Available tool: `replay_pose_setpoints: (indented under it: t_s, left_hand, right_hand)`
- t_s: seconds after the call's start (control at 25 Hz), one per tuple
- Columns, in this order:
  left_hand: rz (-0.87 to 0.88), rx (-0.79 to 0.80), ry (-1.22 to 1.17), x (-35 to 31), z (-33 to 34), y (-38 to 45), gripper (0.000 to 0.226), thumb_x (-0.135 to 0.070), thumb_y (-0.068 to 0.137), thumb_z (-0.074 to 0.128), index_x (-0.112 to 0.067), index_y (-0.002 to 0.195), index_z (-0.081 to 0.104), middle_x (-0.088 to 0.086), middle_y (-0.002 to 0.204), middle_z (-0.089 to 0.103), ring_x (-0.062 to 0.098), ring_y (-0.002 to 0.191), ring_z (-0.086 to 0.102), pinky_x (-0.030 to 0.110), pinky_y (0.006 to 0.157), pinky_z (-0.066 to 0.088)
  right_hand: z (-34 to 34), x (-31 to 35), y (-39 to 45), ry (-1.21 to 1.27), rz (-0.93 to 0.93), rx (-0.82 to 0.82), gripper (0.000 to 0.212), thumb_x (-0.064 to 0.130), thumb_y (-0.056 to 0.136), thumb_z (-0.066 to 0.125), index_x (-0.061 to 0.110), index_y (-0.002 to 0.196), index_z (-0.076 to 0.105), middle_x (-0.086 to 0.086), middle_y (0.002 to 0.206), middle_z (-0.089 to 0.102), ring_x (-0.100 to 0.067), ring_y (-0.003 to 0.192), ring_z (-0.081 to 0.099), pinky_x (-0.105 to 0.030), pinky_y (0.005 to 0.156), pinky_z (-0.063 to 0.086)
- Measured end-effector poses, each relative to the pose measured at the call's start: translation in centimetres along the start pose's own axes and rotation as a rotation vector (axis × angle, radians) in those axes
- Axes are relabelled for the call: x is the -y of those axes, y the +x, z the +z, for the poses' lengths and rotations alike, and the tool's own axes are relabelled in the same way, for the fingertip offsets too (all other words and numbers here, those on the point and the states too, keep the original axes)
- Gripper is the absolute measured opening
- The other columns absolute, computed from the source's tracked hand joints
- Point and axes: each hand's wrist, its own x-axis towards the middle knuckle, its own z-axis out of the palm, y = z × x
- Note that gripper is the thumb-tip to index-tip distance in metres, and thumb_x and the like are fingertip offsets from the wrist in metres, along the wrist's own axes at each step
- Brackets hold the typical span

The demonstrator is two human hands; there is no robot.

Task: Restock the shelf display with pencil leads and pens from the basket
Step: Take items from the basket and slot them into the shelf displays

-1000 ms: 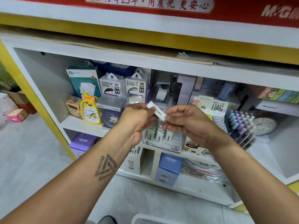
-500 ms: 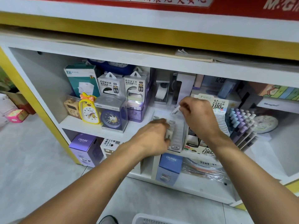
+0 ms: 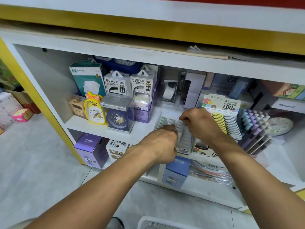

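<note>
- While both hands work at the clear lead display tray (image 3: 184,139) on the middle shelf (image 3: 92,125), the left hand (image 3: 160,142) sits at the tray's 7 o'clock, knuckles up, fingers curled down into the rows; whether they clamp a case cannot be told.
- Right hand (image 3: 200,123) is at the tray's 1 o'clock; thumb and forefinger are pressed together on a white pencil lead case (image 3: 180,122) at the head of the right-hand row.
- Pencil lead cases stand in rows inside the tray: pale green ones (image 3: 162,121) at 10 o'clock, white ones down the centre and right. A "2B" label (image 3: 183,149) marks the tray's front edge.
- At the tray's 3 o'clock stands a 0.7 HB lead display (image 3: 221,116) with yellow and white rows; further toward 3 o'clock, a rack of pastel pens (image 3: 254,129).
- At the tray's 9 o'clock: a boxed blue clock (image 3: 116,119) and a yellow duck clock (image 3: 94,109).
- White basket (image 3: 148,223) rim shows at the frame's 6 o'clock.
</note>
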Motion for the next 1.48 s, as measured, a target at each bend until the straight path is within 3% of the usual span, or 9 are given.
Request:
replay_pose_setpoints:
  t_s: [0.28,0.48,0.64,0.8,0.88,1.0,1.12,1.2,1.48]
  left_hand:
    - [0.007,-0.084,-0.056,-0.7,-0.6,-0.4,0.033,-0.018,0.089,0.056,-0.009,0.121,0.057,0.009,0.126,0.056,0.027,0.116,0.055,0.038,0.096,0.048]
    - [0.017,-0.123,-0.115,-2.8,0.6,-1.8,0.017,-0.014,0.083,0.053,-0.009,0.096,0.063,0.010,0.099,0.066,0.029,0.093,0.062,0.039,0.078,0.054]
    - [0.031,0.210,-0.143,-4.9,6.3,-4.0,0.016,-0.011,0.084,0.056,-0.007,0.092,0.070,0.007,0.091,0.069,0.026,0.088,0.063,0.033,0.073,0.052]
    - [-0.005,0.593,-0.119,-6.2,13.8,-6.1,0.019,-0.010,0.087,0.055,-0.001,0.096,0.070,0.010,0.074,0.070,0.023,0.066,0.065,0.027,0.053,0.052]
    - [-0.020,0.662,-0.071,-6.6,17.2,-6.4,0.012,-0.010,0.087,0.058,-0.002,0.084,0.066,0.008,0.064,0.063,0.020,0.056,0.060,0.032,0.056,0.054]
    - [0.024,0.681,0.072,-7.1,22.6,-6.9,0.035,-0.012,0.086,0.065,-0.007,0.058,0.044,0.007,0.059,0.047,0.020,0.052,0.045,0.034,0.061,0.042]
    - [0.037,0.793,0.147,-6.9,28.5,-8.6,0.017,-0.019,0.087,0.068,-0.003,0.090,0.064,0.011,0.087,0.063,0.026,0.078,0.061,0.031,0.069,0.044]
    - [0.044,0.856,0.124,-6.0,32.3,-9.7,0.035,-0.018,0.088,0.066,-0.008,0.121,0.063,0.011,0.113,0.065,0.027,0.101,0.063,0.030,0.075,0.048]
    - [-0.055,0.780,0.079,-4.0,40.1,-13.5,0.070,-0.008,0.081,0.070,0.000,0.141,0.033,0.019,0.132,0.048,0.034,0.119,0.052,0.043,0.090,0.050]
  right_hand:
    - [-1.5,0.8,-1.3,0.039,0.062,-0.110,0.029,0.004,0.095,0.054,0.009,0.119,0.071,-0.010,0.117,0.071,-0.028,0.105,0.066,-0.036,0.095,0.052]
    - [-3.0,3.0,-7.0,0.244,0.229,-0.032,0.025,0.010,0.090,0.055,0.021,0.099,0.076,0.000,0.091,0.075,-0.016,0.075,0.067,-0.021,0.067,0.049]
    - [0.2,3.5,-15.2,0.104,0.225,0.301,0.027,0.009,0.085,0.057,0.020,0.101,0.076,-0.002,0.095,0.072,-0.021,0.088,0.065,-0.025,0.074,0.048]
    - [6.3,2.2,-24.0,0.078,0.309,0.803,0.027,0.006,0.087,0.053,0.015,0.103,0.073,0.001,0.088,0.069,-0.015,0.068,0.068,-0.025,0.073,0.056]
    - [10.0,1.2,-27.3,0.086,0.357,0.907,0.027,0.005,0.088,0.054,0.009,0.105,0.073,-0.004,0.098,0.074,-0.016,0.076,0.072,-0.028,0.078,0.059]
    - [15.0,-0.2,-31.3,0.092,0.433,0.950,0.024,0.002,0.087,0.056,0.004,0.106,0.072,-0.011,0.110,0.070,-0.023,0.089,0.071,-0.035,0.080,0.059]
    - [18.9,-0.9,-34.9,0.084,0.472,0.972,0.027,0.004,0.088,0.057,0.004,0.114,0.065,-0.014,0.120,0.064,-0.026,0.104,0.063,-0.034,0.087,0.055]
    - [21.0,-0.8,-36.8,0.072,0.475,0.971,0.033,0.005,0.089,0.056,0.005,0.122,0.059,-0.015,0.125,0.060,-0.030,0.111,0.061,-0.035,0.090,0.053]
    - [25.5,-0.4,-39.3,-0.176,0.296,0.967,0.068,0.006,0.086,0.066,0.013,0.145,0.033,-0.005,0.149,0.032,-0.024,0.127,0.050,-0.043,0.083,0.056]
